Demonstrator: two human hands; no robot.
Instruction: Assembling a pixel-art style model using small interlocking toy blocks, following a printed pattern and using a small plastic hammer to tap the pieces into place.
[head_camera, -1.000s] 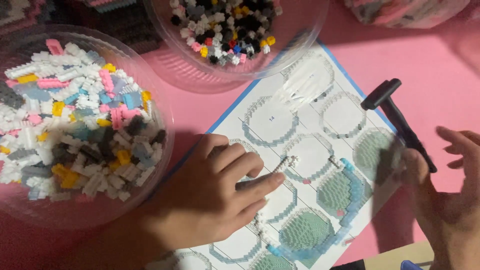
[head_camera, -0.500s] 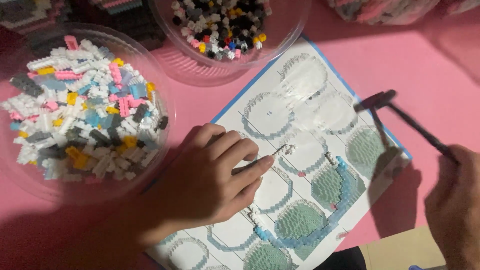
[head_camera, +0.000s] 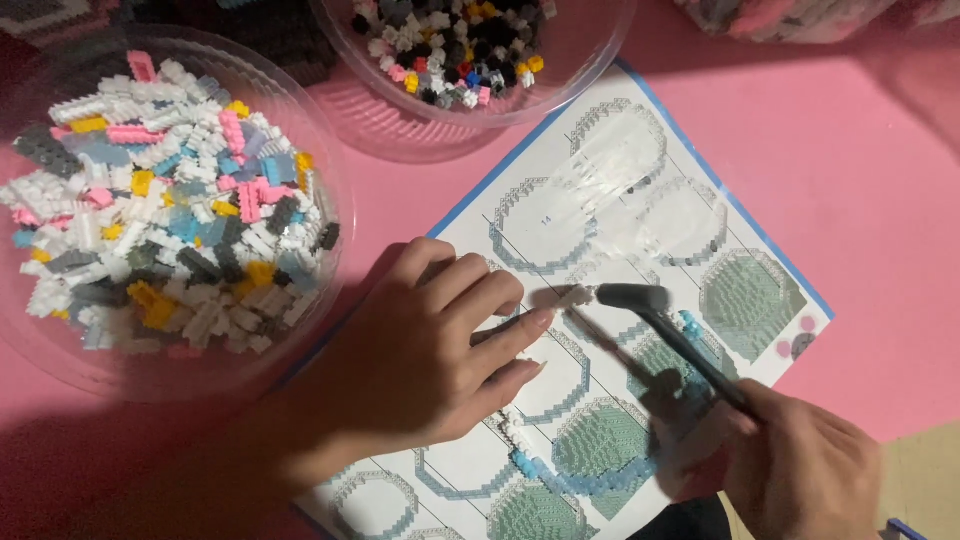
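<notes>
Blurred black hammer (head_camera: 668, 340), clenched in right hand (head_camera: 800, 470), meets tiny piece hidden under left hand's (head_camera: 420, 350) fingertips.

Dim warm light, glare on the instruction sheet (head_camera: 620, 180), soft shadows under both hands, hammer (head_camera: 660, 330) motion-blurred

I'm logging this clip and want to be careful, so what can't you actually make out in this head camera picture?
- Small piece at the left hand's fingertips, head view: too small and blurred to tell shape; hammer head meets it.
- Hammer handle end: hidden inside the right hand.
- Instruction sheet: lower part cut off by the frame edge, middle covered by the left hand.
- Bowl of mixed bricks: left rim cut off.
</notes>
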